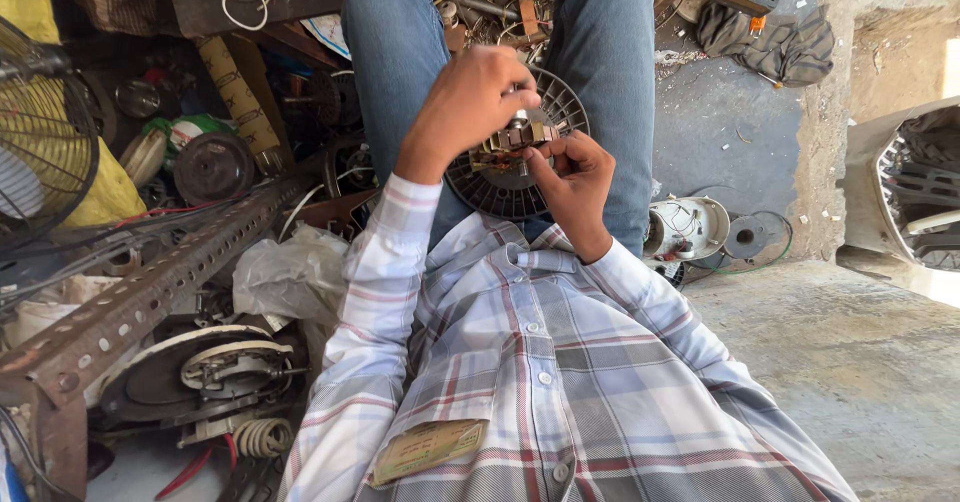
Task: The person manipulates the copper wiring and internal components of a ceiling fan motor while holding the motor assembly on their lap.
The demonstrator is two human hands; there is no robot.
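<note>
I look down my own plaid shirt and blue jeans. My left hand grips the top of a small brown and metal motor part, fingers curled over its shaft. Below and to the right, my right hand pinches the same part from underneath. Under both hands a round dark ribbed fan housing rests on my lap between my thighs.
A rusty perforated angle bar slants across the left. Behind it lie a wire fan guard, pulleys, coils and a plastic bag. A white motor cover and a wire spool lie on the concrete floor at right.
</note>
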